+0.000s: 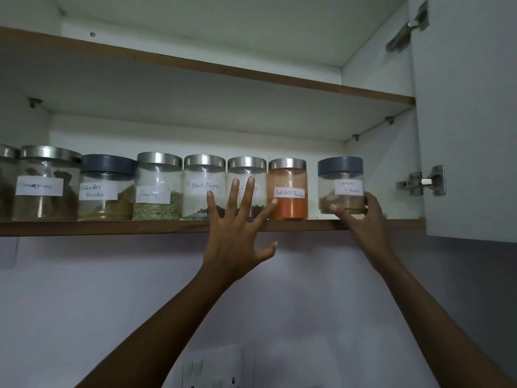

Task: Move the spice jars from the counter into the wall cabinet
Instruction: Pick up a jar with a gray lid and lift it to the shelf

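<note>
Right hand (369, 219) reached up and gripped the garam masala jar (340, 177) low on its body, thumb across the front and fingers curled round the right side. The jar stood upright on the lower shelf (112, 227) near the front edge. It was at the right end of the row, with a gap between it and the red chilli powder jar (288, 189).

Left hand (235, 236) was released, its fingers (248, 194) straight and spread in front of the black pepper jar (204, 175) and the jar with the half-covered label (246, 166). Could not tell whether they touched the glass.

Step judged: seating this jar in line. It would go best slid rather than lifted, left and back until just beside the chilli jar, label facing out. The grip should stay low so the jar does not tip, and let go only once the base sits flat and clear of the edge. The flat left hand looked well placed to steady the neighbours against a knock. Counter out of view, so jars remaining unknown.

Materials: jars clear, cylindrical and smooth-walled, probably slippery, with handwritten white paper labels. Most lids were brushed metal. The garam masala jar and coriander powder jar (106, 189) had matt grey lids, likely plastic. Fennel jar (158, 186) held greenish seed; the chilli jar held fine orange powder nearly to the lid. The shelf was white board with a brown wood-toned edge. Cabinet door (470, 135) stood open at right on a metal hinge (422, 181).
</note>
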### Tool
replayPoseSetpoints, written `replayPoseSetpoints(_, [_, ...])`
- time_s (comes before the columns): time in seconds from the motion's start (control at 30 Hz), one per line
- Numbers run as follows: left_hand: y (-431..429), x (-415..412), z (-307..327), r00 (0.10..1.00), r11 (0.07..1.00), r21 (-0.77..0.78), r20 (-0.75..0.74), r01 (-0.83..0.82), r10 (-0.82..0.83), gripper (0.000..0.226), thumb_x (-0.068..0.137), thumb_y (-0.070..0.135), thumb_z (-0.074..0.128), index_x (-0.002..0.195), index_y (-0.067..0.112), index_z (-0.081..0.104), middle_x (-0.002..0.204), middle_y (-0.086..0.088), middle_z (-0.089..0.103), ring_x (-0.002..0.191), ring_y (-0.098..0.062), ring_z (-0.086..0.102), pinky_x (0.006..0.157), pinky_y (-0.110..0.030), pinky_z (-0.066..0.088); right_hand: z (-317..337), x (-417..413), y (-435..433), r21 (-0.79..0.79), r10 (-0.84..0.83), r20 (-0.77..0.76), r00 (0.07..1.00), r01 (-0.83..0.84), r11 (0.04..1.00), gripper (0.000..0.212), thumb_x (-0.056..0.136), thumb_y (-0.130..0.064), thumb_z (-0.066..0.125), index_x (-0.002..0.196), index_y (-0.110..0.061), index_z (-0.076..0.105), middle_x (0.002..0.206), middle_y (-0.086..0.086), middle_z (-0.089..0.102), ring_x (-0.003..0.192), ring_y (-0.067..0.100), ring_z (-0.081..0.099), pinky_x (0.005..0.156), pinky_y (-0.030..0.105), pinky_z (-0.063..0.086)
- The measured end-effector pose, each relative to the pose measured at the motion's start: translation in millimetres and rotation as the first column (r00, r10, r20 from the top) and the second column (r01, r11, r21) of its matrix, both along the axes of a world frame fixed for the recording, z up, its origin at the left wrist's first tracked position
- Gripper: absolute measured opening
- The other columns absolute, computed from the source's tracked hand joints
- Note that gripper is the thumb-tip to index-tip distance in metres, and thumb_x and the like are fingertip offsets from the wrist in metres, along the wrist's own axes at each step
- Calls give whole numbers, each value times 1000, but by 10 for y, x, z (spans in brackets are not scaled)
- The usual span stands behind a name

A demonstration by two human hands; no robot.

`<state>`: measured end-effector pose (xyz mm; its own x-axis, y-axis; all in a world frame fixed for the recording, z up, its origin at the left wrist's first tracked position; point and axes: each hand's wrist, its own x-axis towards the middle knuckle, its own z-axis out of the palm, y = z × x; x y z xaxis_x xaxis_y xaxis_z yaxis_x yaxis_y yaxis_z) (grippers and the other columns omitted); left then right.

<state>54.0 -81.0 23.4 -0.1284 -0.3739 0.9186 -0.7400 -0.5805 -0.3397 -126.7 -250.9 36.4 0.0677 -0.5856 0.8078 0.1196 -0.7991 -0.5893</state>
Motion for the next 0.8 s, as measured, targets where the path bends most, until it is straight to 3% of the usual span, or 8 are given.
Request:
replayPoseSetpoints(0.1, [-1, 2, 0, 1000, 1000, 10, 9, -12, 12, 82, 75, 75, 31, 147, 36, 19, 157, -16, 7, 143, -39, 4, 106, -69, 6, -87, 71, -30, 10, -78, -34, 996, 78, 997, 83, 55, -74, 65, 119, -25, 49, 114, -4, 57, 111, 22, 55, 104, 53, 36])
replayPoseSetpoints(0.2, [6, 21, -9, 1000, 1000, 20, 28, -9, 9, 82, 75, 75, 31, 147, 37, 18, 157, -16, 8, 143, -39, 4, 106, -69, 7, -107, 142, -69, 41, -111, -13, 994, 111, 993, 100, 41, -87, 58, 119, -25, 48, 115, -1, 59, 112, 25, 54, 103, 55, 35])
replayPoseSetpoints(0.5, [14, 27, 1, 998, 999, 38, 51, -30, 28, 80, 73, 75, 30, 145, 41, 20, 156, -17, 11, 143, -40, 8, 105, -70, 8, -38, 221, 110, 46, -187, -125, 974, 194, 980, 104, 43, -79, 45, 126, -18, 48, 124, 5, 57, 126, 26, 43, 113, 50, 2])
replayPoseSetpoints(0.63, [26, 13, 1, 999, 998, 65, 21, -27, 25, 79, 74, 73, 30, 145, 39, 20, 156, -17, 10, 143, -39, 6, 106, -70, 6, -38, 192, 108, 54, -150, -180, 972, 162, 985, 97, 53, -75, 55, 129, -16, 44, 130, 7, 54, 129, 27, 40, 115, 52, 3])
replayPoseSetpoints(0.7, [56, -23, -35, 1000, 996, 84, -4, -5, 5, 79, 75, 70, 32, 145, 35, 23, 156, -16, 12, 143, -38, 7, 107, -68, 4, -99, 174, 132, 41, -124, -207, 970, 135, 990, 103, 63, -70, 61, 141, -11, 30, 146, 12, 38, 139, 28, 26, 116, 53, 4])
replayPoseSetpoints(0.8, [169, -98, -218, 995, 996, 39, -62, 84, -81, 72, 78, 56, 40, 143, 28, 30, 156, -14, 15, 144, -34, 9, 109, -64, -2, -330, 175, 319, 19, -172, -226, 959, 181, 983, 99, 80, -46, 65, 148, -7, 4, 157, 12, 6, 145, 26, 4, 118, 47, 6])
